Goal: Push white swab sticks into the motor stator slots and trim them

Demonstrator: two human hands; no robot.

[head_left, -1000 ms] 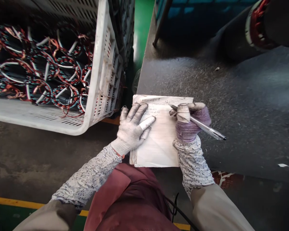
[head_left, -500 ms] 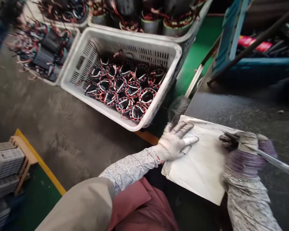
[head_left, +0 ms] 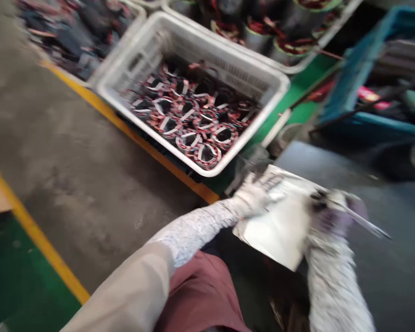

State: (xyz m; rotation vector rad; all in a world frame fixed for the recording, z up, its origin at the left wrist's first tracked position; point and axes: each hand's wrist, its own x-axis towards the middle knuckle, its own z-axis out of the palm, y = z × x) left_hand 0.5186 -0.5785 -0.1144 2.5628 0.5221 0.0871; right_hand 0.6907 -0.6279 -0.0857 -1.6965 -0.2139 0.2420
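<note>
My left hand [head_left: 252,198], in a white knit glove, lies on the left part of a white sheet [head_left: 280,235] with worn edges. Its fingers are stretched out, though smeared by motion. At the sheet's right side is my right hand [head_left: 337,214], in a purple and white glove. Its fingers are closed round a slim silver metal tool [head_left: 370,226], whose shaft sticks out to the right. Blur and the glove hide the tool's exact kind. The sheet rests at the left edge of a dark worktable [head_left: 390,267].
Beyond my left hand stands a white plastic crate [head_left: 210,171] of wire-wound motor stators [head_left: 207,154]. More stators [head_left: 79,37] fill neighbouring crates. A blue crate [head_left: 352,92] sits at the table's back. Yellow lines [head_left: 48,249] mark the floor.
The view has swung, so the crates appear farther right and the blur is stronger. My right hand appears slightly left on the sheet, still gripping the tool; my left hand stays on the sheet.
</note>
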